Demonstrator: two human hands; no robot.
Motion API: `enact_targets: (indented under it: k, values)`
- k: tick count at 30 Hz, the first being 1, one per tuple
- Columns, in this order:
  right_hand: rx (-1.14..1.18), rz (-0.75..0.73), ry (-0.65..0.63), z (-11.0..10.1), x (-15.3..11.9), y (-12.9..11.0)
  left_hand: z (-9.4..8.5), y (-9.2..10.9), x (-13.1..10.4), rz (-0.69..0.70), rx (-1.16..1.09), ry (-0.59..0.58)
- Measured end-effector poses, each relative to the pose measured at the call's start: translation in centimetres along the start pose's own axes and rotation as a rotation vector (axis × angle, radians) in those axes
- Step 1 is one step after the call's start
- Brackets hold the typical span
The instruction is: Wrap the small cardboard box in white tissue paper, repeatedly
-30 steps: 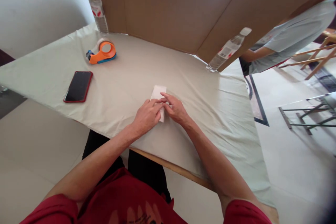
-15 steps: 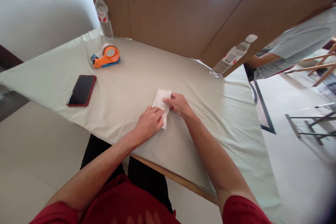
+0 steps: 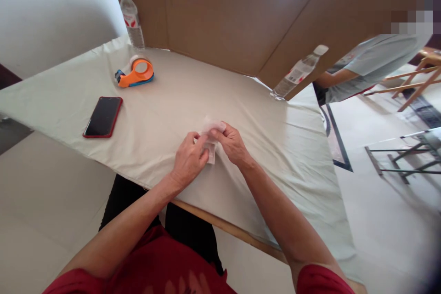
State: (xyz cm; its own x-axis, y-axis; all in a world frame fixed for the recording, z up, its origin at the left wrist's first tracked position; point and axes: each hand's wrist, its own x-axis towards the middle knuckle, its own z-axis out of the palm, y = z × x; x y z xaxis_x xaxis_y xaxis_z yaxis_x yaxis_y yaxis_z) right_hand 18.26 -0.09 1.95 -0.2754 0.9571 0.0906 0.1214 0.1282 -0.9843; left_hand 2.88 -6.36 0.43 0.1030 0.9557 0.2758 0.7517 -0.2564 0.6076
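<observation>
White paper (image 3: 211, 128), R of phone (image 3: 102, 117): I see R hand (image 3: 234, 144) w/ fingers clamped on it; L hand (image 3: 189, 156) touching, can't tell grip.

— What sort of room can be made out?
— A shared indoor workspace, it seems; its exact kind cannot be told.
— By what is that suggested?
— A cloth-covered counter (image 3: 193, 87) is backed by a cardboard partition (image 3: 220, 14), past which another person (image 3: 389, 62) can be seen. A white wall (image 3: 65, 9), a pale floor (image 3: 360, 128) and wooden furniture (image 3: 412, 95) are shown.

Tablecloth (image 3: 165, 110) under phone (image 3: 102, 117), tape dispenser (image 3: 127, 80), bottles (image 3: 131, 20) (image 3: 296, 73)
</observation>
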Motion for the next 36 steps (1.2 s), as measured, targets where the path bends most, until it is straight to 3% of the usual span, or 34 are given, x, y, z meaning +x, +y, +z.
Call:
enact_targets:
  k: [4,8,13,16,19,23,28,30,33,36]
  values:
    - [-0.086,-0.039,-0.031,0.2,-1.6,-0.2,0.7,-0.8,-0.4,-0.026,-0.068,0.184]
    - [-0.177,-0.117,-0.081,0.7,-3.7,0.2,0.4,-1.8,0.4,0.064,-0.121,0.077]
    - [-0.467,-0.44,-0.069,0.5,-6.2,2.0,0.0,-2.2,0.6,0.041,-0.127,-0.005]
    - [-0.611,-0.604,-0.098,0.4,-6.7,3.3,0.0,-3.0,0.2,0.056,-0.22,-0.015]
    - [-0.697,-0.637,-0.067,0.5,-6.2,4.0,-0.4,-4.4,-0.1,0.085,-0.356,-0.078]
    - [-0.555,-0.455,-0.032,0.2,-3.9,3.4,-1.3,-5.7,0.4,0.092,-0.437,-0.215]
    - [-0.064,0.099,-0.053,-1.3,0.3,2.7,-1.5,-4.8,3.4,-0.017,-0.481,-0.35]
    - [0.051,0.231,-0.045,-1.6,1.5,2.9,-1.4,-4.3,4.7,-0.079,-0.606,-0.414]
    - [0.103,0.295,-0.025,-1.5,2.2,3.3,-0.9,-4.1,5.9,-0.14,-0.805,-0.427]
    - [0.117,0.232,0.011,-1.3,1.9,3.5,-0.2,-4.4,6.5,-0.205,-0.866,-0.369]
